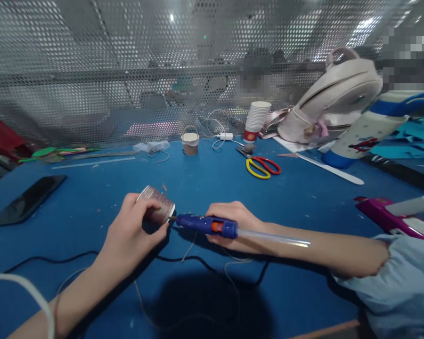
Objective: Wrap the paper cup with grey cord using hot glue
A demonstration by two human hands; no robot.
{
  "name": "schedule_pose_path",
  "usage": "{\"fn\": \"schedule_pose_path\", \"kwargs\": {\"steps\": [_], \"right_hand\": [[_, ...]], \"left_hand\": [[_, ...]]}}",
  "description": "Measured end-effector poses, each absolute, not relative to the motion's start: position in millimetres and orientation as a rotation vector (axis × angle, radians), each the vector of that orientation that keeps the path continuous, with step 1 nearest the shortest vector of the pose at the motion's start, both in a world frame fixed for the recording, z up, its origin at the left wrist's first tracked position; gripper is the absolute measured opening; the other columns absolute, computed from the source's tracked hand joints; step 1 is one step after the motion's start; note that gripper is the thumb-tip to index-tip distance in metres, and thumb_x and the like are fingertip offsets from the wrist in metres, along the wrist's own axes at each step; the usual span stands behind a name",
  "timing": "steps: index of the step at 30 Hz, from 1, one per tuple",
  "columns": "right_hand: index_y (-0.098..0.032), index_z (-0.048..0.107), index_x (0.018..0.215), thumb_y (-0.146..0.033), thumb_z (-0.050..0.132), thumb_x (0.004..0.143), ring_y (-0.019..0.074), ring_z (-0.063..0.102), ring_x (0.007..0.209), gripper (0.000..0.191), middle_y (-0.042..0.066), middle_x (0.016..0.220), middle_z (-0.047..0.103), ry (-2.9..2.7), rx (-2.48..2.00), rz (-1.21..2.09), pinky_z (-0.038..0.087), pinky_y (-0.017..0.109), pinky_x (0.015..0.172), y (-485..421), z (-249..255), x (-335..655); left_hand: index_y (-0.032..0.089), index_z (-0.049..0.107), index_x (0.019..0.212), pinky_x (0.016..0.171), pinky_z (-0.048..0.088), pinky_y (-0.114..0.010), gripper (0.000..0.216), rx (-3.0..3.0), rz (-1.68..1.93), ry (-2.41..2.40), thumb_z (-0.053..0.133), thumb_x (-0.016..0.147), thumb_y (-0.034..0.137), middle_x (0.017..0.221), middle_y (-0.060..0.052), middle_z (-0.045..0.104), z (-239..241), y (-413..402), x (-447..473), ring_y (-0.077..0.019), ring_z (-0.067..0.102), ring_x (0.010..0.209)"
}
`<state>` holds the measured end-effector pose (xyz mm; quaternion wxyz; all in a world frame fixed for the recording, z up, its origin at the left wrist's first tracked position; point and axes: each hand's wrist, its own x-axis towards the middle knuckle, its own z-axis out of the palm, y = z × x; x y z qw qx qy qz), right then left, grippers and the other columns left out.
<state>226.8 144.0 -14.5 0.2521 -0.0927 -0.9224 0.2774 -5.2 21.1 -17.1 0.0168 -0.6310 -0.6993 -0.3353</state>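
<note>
My left hand [132,230] grips a small paper cup [159,207] wrapped in reddish-brown cord, tipped on its side with its white rim toward the right. In my right hand [236,219] is a blue glue gun [198,223], with a clear glue stick [272,237] jutting from its back end. The gun's nozzle meets the cup's rim, or comes very close to it; I cannot tell which. Its handle and trigger are hidden behind my fingers. Thin grey string [189,247] trails over the table below both hands.
Farther back stand a small bucket-like cup with a handle [190,144] and a stack of paper cups [257,121]. Scissors [261,165] lie right of centre, a phone [28,197] at left. A backpack [335,99], a bottle [367,127] and a magenta tool [392,216] occupy the right side.
</note>
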Motion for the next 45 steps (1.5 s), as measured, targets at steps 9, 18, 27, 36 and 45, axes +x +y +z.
{"fn": "schedule_pose_path", "kwargs": {"steps": [9,18,27,36,45], "right_hand": [[-0.017,0.061,0.087,-0.027,0.063,0.086,0.0138,0.056,0.066,0.01,0.004,0.078,0.066,-2.569,-0.268,0.774,0.041,0.023,0.061,142.9,-16.5,228.9],[-0.018,0.06,0.084,-0.024,0.065,0.083,0.0129,0.054,0.063,0.008,0.003,0.077,0.066,-2.622,-0.359,0.636,0.036,0.022,0.058,142.3,-18.8,227.5],[-0.017,0.061,0.086,-0.023,0.065,0.082,0.0129,0.054,0.063,0.009,0.003,0.078,0.067,-2.624,-0.345,0.595,0.034,0.023,0.056,143.9,-21.6,229.6],[-0.017,0.061,0.086,-0.026,0.061,0.084,0.0131,0.054,0.063,0.01,0.004,0.077,0.066,-2.63,-0.323,0.582,0.032,0.023,0.055,142.3,-20.6,231.3],[-0.016,0.062,0.087,-0.028,0.061,0.086,0.0128,0.054,0.063,0.011,0.003,0.077,0.066,-2.627,-0.296,0.597,0.033,0.023,0.055,142.3,-19.9,233.2]], "left_hand": [[0.025,0.058,0.096,0.069,0.053,-0.037,0.019,-1.956,-1.032,-2.14,0.066,0.081,0.032,0.096,-0.003,0.051,-15.3,22.5,-2.7,-0.0213,0.061,0.082],[0.024,0.06,0.095,0.067,0.052,-0.036,0.02,-1.907,-0.998,-2.17,0.065,0.078,0.033,0.096,-0.003,0.053,-15.1,22.7,2.8,-0.0221,0.063,0.082],[0.024,0.061,0.097,0.065,0.051,-0.035,0.022,-1.918,-1.0,-2.136,0.066,0.077,0.032,0.096,-0.002,0.053,-19.2,23.2,-0.2,-0.0213,0.063,0.08],[0.023,0.062,0.096,0.065,0.051,-0.035,0.022,-1.924,-0.978,-2.171,0.066,0.077,0.033,0.096,-0.003,0.053,-16.4,22.3,1.1,-0.0226,0.062,0.084],[0.023,0.061,0.095,0.068,0.05,-0.036,0.022,-1.939,-1.02,-2.187,0.066,0.077,0.034,0.095,-0.003,0.052,-15.0,22.2,1.3,-0.0216,0.06,0.082]]}}
